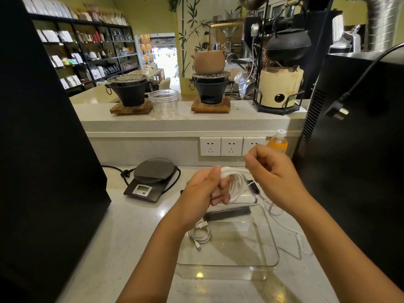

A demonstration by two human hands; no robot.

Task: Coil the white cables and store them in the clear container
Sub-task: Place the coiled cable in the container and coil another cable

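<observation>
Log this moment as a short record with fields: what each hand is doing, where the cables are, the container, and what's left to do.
left hand: grips a partly wound coil of white cable
right hand: pinches the same cable's strand beside the coil
coiled white cable: lies inside the clear rectangular container, at its left side
loose tail: trails over the pale stone counter, right of the container
black digital scale: left of the hands
remaining: finish winding, place coil in container
</observation>
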